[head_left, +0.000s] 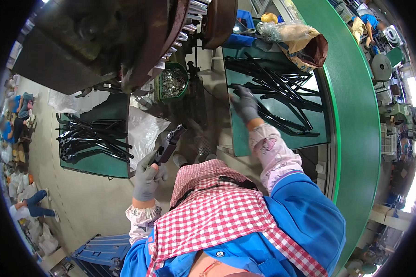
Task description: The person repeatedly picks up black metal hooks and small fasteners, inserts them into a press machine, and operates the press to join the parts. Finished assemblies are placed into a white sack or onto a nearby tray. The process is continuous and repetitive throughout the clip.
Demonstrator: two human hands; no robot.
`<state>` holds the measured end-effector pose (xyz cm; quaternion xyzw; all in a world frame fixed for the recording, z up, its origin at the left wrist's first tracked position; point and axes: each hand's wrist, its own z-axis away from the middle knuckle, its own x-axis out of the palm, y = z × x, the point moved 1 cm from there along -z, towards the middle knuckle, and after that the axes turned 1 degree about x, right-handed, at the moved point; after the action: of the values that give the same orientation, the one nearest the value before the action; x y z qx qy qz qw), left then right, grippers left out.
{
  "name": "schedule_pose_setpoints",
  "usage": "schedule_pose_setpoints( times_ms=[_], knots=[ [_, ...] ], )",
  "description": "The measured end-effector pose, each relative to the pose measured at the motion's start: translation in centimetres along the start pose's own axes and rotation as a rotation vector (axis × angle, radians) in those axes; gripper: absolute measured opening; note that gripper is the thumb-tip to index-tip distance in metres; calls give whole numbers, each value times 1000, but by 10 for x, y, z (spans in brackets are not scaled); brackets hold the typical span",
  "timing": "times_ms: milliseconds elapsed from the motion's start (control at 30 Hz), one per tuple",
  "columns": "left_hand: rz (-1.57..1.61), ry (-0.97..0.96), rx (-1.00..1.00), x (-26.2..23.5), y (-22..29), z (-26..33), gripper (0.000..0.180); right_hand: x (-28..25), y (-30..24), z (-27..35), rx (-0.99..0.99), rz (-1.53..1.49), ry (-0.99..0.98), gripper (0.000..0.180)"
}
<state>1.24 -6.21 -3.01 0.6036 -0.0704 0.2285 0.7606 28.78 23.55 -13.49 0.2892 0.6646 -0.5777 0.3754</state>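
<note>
My left hand [148,177], in a grey glove, is closed around a black metal tube [167,147] with a flat bracket-like part. The tube is tilted, its upper end pointing away and to the right. My right hand [246,105], also gloved, reaches to the left edge of a pile of black metal tubes [286,90] on the green table at the right. Its fingers are bent over the end of one tube; the fingertips are partly hidden. Another pile of bent black tubes [92,138] lies on a smaller green table at the left.
A large dark machine [92,41] looms ahead at the left. Beneath it stands a green bin of small metal parts [173,83]. An open brown paper sack [309,48] and a blue bin [240,39] are at the far right. A long green counter [356,138] runs along the right.
</note>
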Motion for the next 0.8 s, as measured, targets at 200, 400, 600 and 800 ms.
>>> schedule_pose_setpoints(
  times_ms=[200, 400, 600, 800],
  knots=[
    [-100, -15, -14, 9, 7, -21, 73, -20, 111, 7, 285, 422, -142, 51],
    [-168, -71, -38, 18, 17, -44, 66, -83, 93, -8, -103, -165, 408, 31],
    [-191, -130, -25, 24, 4, -51, 73, -237, 46, 18, -134, -1454, 646, 16],
    [-285, -145, -79, 16, 5, -53, 61, -268, 76, 59, 75, -1799, 641, 35]
  ],
)
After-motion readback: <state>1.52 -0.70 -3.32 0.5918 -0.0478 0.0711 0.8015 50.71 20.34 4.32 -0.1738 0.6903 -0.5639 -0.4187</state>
